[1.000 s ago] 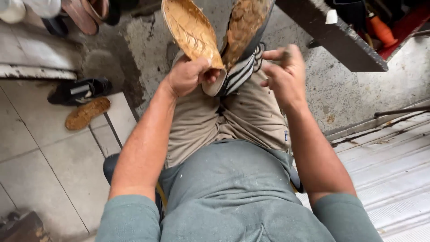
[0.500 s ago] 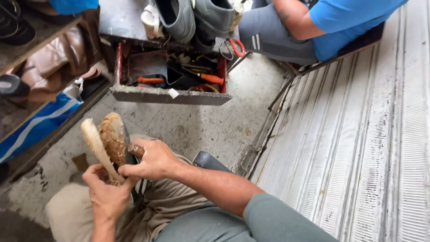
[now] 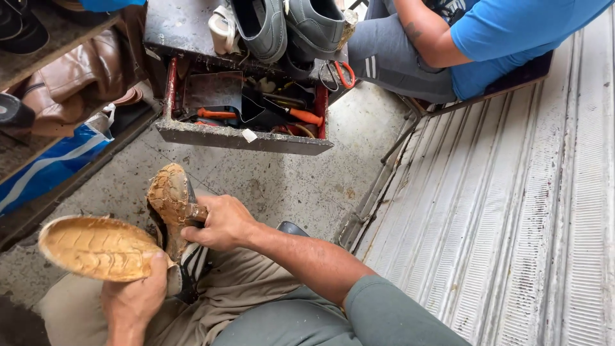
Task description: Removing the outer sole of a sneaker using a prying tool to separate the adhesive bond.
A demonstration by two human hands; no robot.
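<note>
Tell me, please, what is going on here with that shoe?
A seated person works on a shoe held on the lap. The left hand holds the peeled-away tan sole, and the right hand presses the glue-coated underside. An open tool drawer stands in front, and another person in a blue shirt sits behind it.

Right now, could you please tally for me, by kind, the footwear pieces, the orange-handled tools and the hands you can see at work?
Grey shoes on the bench: 2
Detached tan sole, in the left hand: 1
Glue-coated shoe, gripped by the right hand: 1
Orange-handled tools in the tray, counting the scissors: 3
Hands at work: 2
Total: 9
</note>
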